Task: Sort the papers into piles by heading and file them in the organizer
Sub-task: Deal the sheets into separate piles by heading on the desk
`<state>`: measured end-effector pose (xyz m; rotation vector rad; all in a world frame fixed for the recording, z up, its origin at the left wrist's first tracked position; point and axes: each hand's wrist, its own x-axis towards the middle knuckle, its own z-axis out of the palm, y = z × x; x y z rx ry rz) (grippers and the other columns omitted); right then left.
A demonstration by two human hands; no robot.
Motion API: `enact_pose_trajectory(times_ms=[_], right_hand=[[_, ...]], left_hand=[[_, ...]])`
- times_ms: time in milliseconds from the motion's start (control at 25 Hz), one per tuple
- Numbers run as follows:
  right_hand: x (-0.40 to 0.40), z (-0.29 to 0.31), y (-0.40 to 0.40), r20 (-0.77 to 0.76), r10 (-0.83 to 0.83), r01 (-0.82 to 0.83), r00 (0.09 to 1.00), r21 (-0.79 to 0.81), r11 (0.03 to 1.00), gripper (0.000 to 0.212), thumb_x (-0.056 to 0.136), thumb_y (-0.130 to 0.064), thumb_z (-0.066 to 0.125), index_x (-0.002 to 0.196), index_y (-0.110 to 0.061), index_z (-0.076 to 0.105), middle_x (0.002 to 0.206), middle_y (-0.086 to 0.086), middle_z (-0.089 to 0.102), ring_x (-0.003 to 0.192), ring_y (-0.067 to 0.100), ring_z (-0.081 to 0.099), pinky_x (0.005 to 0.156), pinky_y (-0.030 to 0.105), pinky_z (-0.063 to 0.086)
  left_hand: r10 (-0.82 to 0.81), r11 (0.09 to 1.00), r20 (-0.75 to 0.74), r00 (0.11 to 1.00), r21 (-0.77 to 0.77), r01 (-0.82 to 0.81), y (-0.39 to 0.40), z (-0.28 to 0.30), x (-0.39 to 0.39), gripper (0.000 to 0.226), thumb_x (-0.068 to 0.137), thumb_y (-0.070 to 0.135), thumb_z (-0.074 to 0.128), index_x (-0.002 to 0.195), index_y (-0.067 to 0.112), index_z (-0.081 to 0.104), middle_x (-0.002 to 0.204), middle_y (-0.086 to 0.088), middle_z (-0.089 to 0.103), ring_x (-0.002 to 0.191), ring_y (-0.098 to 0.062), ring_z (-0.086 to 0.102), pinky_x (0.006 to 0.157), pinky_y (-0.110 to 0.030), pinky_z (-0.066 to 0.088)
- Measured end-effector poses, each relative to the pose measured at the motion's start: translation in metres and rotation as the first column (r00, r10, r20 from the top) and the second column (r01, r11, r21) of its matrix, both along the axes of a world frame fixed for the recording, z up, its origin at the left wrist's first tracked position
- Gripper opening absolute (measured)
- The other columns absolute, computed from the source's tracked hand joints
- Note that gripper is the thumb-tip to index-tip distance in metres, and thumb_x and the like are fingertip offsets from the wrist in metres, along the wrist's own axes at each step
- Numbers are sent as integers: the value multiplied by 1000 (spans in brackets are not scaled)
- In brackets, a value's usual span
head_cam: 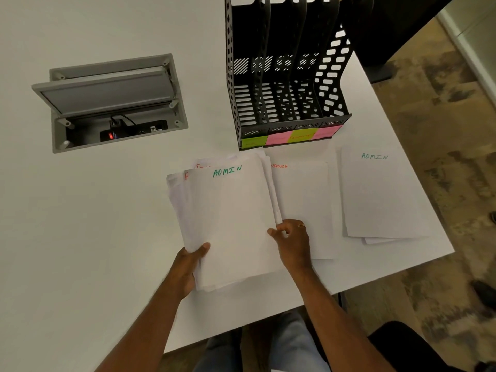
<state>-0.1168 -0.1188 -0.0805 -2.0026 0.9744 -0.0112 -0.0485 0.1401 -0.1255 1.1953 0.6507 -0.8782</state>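
We've two piles (pixel 381 194) started near the table's right edge; organizer (pixel 284 84) unfilled; left hand (pixel 188 267) grips the stack (pixel 230 224), right hand (pixel 291 238) pinches its top sheet.

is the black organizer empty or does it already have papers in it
Empty, as far as visible: the organizer shows bare slots and slatted floor, no papers.

A left hand (pixel 192 260) held a loose stack of papers (pixel 228 224) headed ADMIN while the right hand (pixel 291 241) pinched its edge — two sorted piles, FINANCE pile (pixel 308 200) and ADMIN pile (pixel 381 194), lay before a black organizer (pixel 284 84).
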Motion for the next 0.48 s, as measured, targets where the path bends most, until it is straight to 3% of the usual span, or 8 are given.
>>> enact_pose_trajectory(times_ms=[40, 120, 200, 280, 480], right_hand=[[-2, 1, -9, 36, -23, 23, 999, -9, 1000, 18, 85, -20, 78, 80, -8, 66, 99, 1, 62, 94, 15, 60, 74, 7, 42], [-7, 5, -31, 78, -94, 97, 993, -31, 995, 13, 90, -22, 72, 84, -13, 65, 106, -1, 63, 99, 13, 60, 83, 17, 48], [-12, 10, -63, 99, -171, 179, 980, -81, 980, 10, 96, -26, 65, 91, -19, 60, 103, -1, 65, 94, 16, 63, 78, 28, 52], [-19, 15, -103, 111, -211, 230, 971, -201, 952, 8, 100, -29, 57, 99, -22, 55, 97, 0, 65, 87, 22, 65, 67, 27, 49], [-39, 11, -204, 28, -260, 244, 965, -449, 860, 21, 101, -26, 55, 120, -18, 54, 113, 10, 68, 97, 32, 66, 76, 33, 48]], left_hand=[[-14, 1000, 2, 1000, -13, 14, -6, 1, -1, 38, 83, 21, 76, 119, 12, 69, 113, -11, 77, 101, -27, 75, 72, -32, 62], [-22, 1000, 8, 1000, -15, 23, -20, 0, -2, 41, 81, 24, 78, 119, 11, 69, 114, -11, 77, 103, -27, 74, 71, -31, 62], [-15, 1000, 18, 1000, -25, 15, -35, -2, -3, 39, 86, 21, 75, 123, 12, 68, 117, -10, 76, 106, -28, 73, 74, -33, 62], [-4, 999, 22, 1000, -34, 5, -49, -4, -5, 35, 89, 18, 72, 124, 14, 67, 117, -9, 76, 105, -27, 73, 74, -33, 62], [-3, 1000, 33, 999, 31, 2, -82, -6, -12, 33, 89, 17, 71, 122, 15, 67, 113, -8, 77, 101, -25, 74, 70, -30, 62]])
